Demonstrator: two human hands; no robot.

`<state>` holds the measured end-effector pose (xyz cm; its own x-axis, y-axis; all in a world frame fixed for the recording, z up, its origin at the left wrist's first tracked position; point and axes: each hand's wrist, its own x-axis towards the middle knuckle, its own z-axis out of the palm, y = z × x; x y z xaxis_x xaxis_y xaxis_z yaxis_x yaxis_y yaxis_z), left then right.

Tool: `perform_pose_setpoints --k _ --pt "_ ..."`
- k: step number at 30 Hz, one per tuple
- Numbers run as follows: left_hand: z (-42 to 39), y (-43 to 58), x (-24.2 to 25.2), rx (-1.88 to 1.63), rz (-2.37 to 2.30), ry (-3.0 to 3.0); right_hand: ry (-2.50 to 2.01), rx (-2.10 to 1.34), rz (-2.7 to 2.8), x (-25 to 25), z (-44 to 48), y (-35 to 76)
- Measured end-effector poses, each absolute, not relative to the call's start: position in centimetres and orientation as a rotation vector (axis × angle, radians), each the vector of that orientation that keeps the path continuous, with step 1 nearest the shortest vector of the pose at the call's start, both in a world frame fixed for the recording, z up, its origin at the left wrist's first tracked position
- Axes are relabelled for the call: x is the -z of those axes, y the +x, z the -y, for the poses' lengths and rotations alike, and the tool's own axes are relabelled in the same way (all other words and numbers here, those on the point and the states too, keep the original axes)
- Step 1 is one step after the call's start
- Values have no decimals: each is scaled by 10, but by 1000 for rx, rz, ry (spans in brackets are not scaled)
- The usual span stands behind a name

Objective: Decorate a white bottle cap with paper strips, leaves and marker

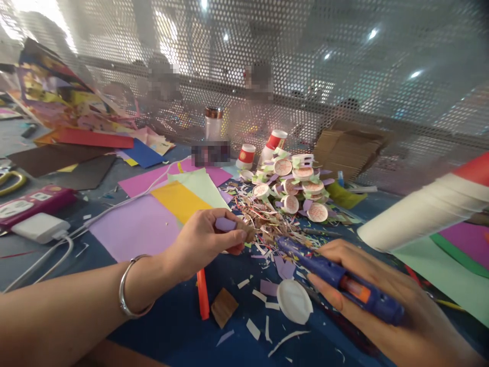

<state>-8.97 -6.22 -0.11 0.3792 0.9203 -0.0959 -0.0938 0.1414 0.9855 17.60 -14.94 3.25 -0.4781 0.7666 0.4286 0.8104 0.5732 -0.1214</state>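
Left hand (pixel 202 239) is pinched shut on a small purple paper piece (pixel 225 224), held over the scraps (pixel 267 219) mid-table. There may be a brown bit tucked in with it, hard to tell. Right hand (pixel 393 283) is wrapped tight around the blue glue gun (pixel 328 272), its tip aimed left, just short of the piece. Best play here, I'd say: one small dab, skin clear of the hot tip. A white disc (pixel 294 302) lies near, the pile of paper-disc flowers (pixel 294 186) farther back.
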Motion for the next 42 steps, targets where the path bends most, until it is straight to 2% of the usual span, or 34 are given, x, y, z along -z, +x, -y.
perform_pose_setpoints --k 9,22,42 --pt "63 -90 2 -901 -934 1276 -1213 -19 2450 -30 152 170" --pt "68 -89 0 -874 -912 1269 -1359 -19 2413 -16 155 179" --pt "68 -88 -1 -854 -925 1286 -1303 4 2468 -18 155 178"
